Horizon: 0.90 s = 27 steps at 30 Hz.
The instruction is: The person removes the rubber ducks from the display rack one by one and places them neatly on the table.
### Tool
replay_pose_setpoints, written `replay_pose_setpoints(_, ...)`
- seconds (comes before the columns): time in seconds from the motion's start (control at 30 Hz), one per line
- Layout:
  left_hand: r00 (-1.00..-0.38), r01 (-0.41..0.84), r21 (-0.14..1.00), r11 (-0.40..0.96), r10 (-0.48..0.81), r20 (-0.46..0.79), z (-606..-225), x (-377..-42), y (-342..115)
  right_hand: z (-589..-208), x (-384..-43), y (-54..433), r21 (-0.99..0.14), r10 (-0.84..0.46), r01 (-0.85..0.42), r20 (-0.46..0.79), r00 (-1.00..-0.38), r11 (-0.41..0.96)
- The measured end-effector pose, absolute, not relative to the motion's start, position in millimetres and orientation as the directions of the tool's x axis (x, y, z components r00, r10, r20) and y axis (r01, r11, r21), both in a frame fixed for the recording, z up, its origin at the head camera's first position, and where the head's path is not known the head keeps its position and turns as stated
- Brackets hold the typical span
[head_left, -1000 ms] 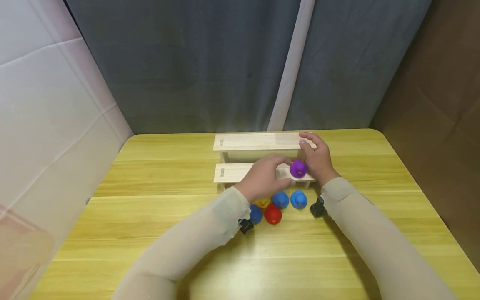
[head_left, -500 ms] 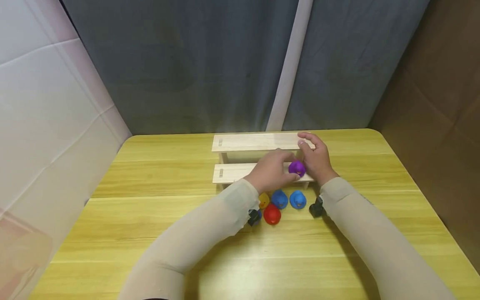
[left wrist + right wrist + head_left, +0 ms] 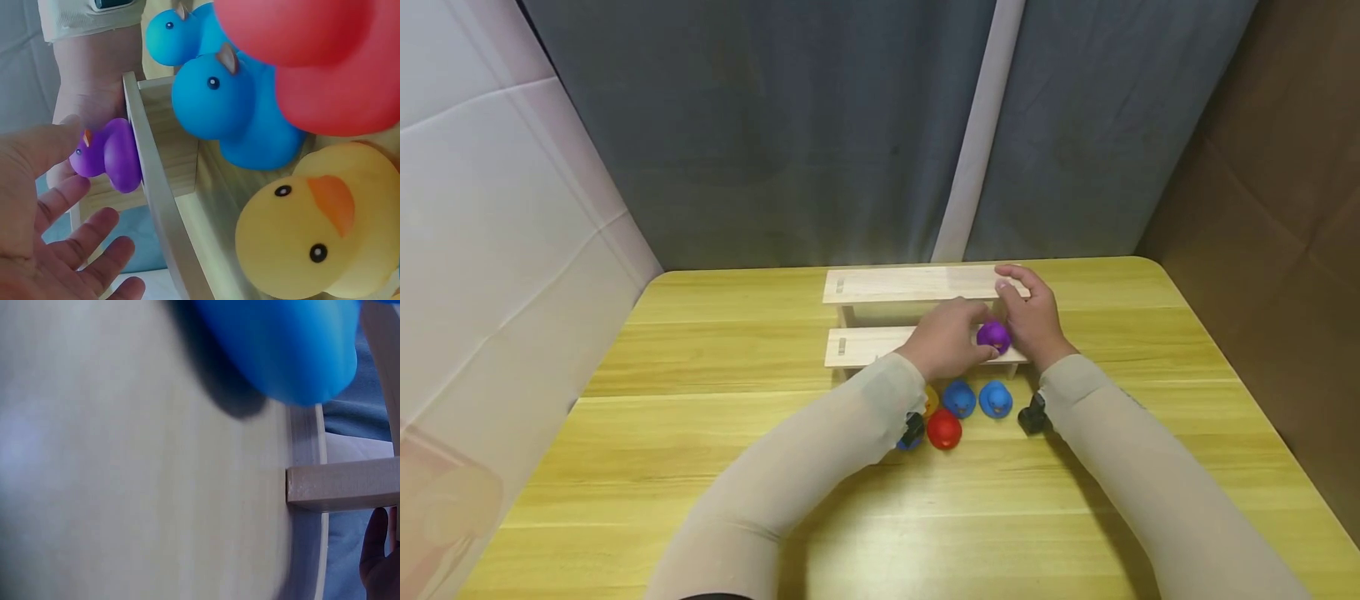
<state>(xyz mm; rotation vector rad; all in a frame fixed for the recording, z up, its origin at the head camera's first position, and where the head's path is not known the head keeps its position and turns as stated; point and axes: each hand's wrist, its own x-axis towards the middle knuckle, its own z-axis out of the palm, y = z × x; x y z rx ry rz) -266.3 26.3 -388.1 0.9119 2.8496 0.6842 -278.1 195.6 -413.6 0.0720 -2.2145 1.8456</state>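
A purple rubber duck [image 3: 994, 337] sits on the lower board [image 3: 865, 344] of a two-tier wooden shelf, near its right end. My left hand [image 3: 946, 340] pinches the duck's head between thumb and index finger, while the other fingers spread apart in the left wrist view. At the right end of the upper board [image 3: 910, 284], my right hand [image 3: 1033, 321] grips the shelf with thumb and forefinger; its remaining fingers are hidden. In the right wrist view only part of a hand [image 3: 381, 569] shows beside the wood.
In front of the shelf stand two light blue ducks [image 3: 958, 399], a red duck [image 3: 944, 429], a yellow duck [image 3: 300, 231] and a darker blue duck [image 3: 910, 445] partly behind the left wrist camera [image 3: 913, 428]. A grey curtain [image 3: 737, 133] hangs behind the table [image 3: 700, 333].
My left hand has moved slightly right and closed its thumb and index finger onto the purple duck. The right hand keeps its place at the shelf end.
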Motion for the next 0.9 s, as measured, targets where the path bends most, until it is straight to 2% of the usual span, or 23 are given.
replay_pose_setpoints(0.37,-0.819,0.542,0.418,0.729,0.57,0.069,-390.1,-267.8,32.4,-416.7,-280.5,196.0,-0.973,0.112,-0.203,0.215,-0.97,0.111)
replay_pose_setpoints(0.63,-0.833,0.518,0.435,0.737,0.55,0.06,-391.2,-267.1,34.0,-415.2,-280.1,195.2,-0.97,0.119,-0.196,0.214,-0.97,0.142)
replay_pose_setpoints(0.9,-0.841,0.51,0.423,0.749,0.538,0.062,-392.7,-267.5,36.6,-416.0,-280.1,195.8,-0.976,0.122,-0.185,0.198,-0.973,0.112)
